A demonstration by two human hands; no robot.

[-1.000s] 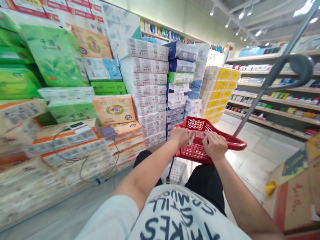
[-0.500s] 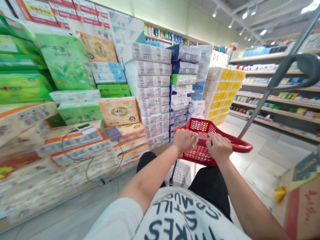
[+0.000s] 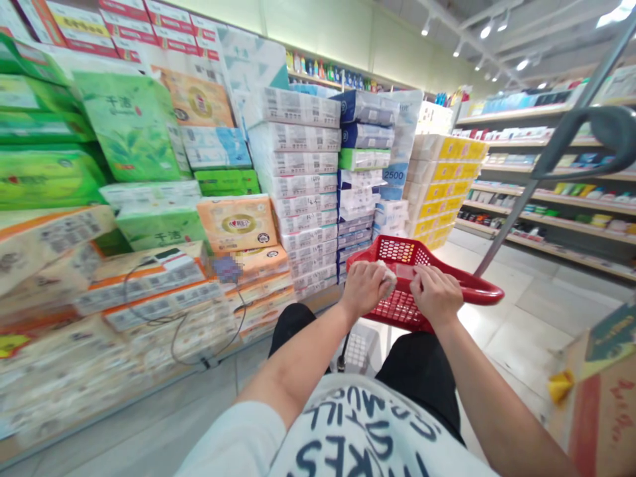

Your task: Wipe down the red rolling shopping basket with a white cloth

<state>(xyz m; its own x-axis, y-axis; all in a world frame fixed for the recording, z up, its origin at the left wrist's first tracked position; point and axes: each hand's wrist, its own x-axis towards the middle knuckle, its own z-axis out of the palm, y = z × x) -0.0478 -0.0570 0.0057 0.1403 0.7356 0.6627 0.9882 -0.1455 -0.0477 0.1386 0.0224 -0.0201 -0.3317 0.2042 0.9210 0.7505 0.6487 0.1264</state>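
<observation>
A red plastic shopping basket (image 3: pixel 464 287) with a mesh wall sits in front of me at waist height. My left hand (image 3: pixel 365 287) rests on its near rim with the fingers closed round a small white crumpled thing (image 3: pixel 388 275), perhaps a tissue or cloth. My right hand (image 3: pixel 436 295) lies on the same rim just to the right, fingers curled down over the edge. A grey metal pole with a curved grey handle (image 3: pixel 599 136) rises from the basket's right side toward the upper right.
Tall stacks of packaged tissue paper (image 3: pixel 298 179) fill the left side down to the floor. A black cable (image 3: pixel 199 338) hangs over the lower packs. Store shelves (image 3: pixel 546 199) run along the right. A cardboard box (image 3: pixel 603 397) stands at the right edge. Tiled floor lies ahead.
The view has shifted slightly to the right and down. My left hand has turned a little on the rim, showing more of the white thing. Both hands stay on the basket.
</observation>
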